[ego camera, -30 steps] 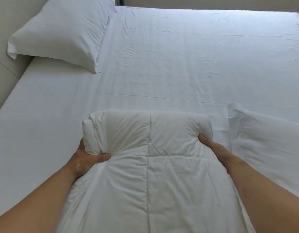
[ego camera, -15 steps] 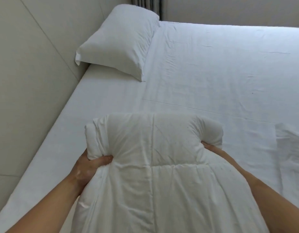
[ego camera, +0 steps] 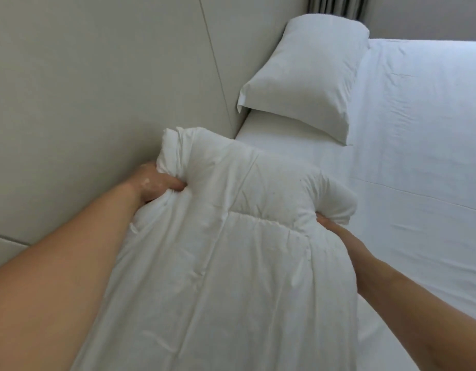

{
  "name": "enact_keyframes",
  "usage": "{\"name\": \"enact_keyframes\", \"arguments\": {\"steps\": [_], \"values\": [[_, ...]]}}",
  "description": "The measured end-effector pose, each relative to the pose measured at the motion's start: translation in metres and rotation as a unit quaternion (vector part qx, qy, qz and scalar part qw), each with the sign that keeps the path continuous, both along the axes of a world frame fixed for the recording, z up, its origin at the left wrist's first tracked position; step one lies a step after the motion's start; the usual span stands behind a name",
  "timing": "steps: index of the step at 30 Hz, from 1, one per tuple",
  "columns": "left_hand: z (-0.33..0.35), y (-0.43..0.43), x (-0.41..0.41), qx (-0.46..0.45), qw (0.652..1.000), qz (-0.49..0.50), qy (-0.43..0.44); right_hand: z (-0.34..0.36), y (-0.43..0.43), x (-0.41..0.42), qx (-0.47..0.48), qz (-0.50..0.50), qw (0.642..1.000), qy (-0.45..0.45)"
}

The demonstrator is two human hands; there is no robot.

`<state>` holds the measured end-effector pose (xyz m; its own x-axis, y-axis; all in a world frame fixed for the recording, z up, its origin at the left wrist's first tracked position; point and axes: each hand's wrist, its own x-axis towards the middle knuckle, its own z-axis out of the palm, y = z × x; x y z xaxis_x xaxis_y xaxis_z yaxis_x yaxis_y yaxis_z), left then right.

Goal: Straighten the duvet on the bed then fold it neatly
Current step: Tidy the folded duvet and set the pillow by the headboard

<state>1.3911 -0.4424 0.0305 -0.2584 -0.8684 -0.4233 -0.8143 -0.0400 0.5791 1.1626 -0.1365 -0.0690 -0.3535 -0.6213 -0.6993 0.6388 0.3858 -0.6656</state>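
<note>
The pale wall panel (ego camera: 97, 103) rises right beside the left hand (ego camera: 154, 183), leaving little room on that side. Ahead, the pillow (ego camera: 303, 81) lies against the panel, with a strip of bare sheet (ego camera: 287, 147) between it and the bundled duvet (ego camera: 231, 263). Right of the right hand (ego camera: 335, 231), the bed (ego camera: 424, 183) lies flat and open

View: one head camera, above the white-sheeted bed (ego camera: 418, 183).
Facing: forward and down.
Nearness: close; the white quilted duvet (ego camera: 231, 263) fills 6 o'clock.
Edges: beige padded wall panel (ego camera: 97, 89) at 10 o'clock, white rectangular pillow (ego camera: 303, 84) at 1 o'clock.
</note>
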Motion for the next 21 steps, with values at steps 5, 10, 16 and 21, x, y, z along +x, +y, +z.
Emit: {"name": "enact_keyframes", "arguments": {"steps": [5,10,16,21], "values": [[-0.078,-0.004,0.009,-0.163,0.951,-0.147,-0.22,-0.013,-0.026,-0.025,0.145,0.004,0.98,0.138],[-0.08,0.035,0.004,-0.289,0.928,-0.211,-0.106,0.007,-0.04,-0.043,0.26,0.127,0.854,0.432],[-0.11,0.086,-0.037,-0.139,0.905,-0.363,-0.17,0.031,-0.065,0.027,0.125,0.359,0.725,0.575],[-0.161,0.103,-0.034,-0.193,0.889,-0.366,-0.195,0.003,-0.015,-0.002,0.014,0.157,0.896,0.415]]}}
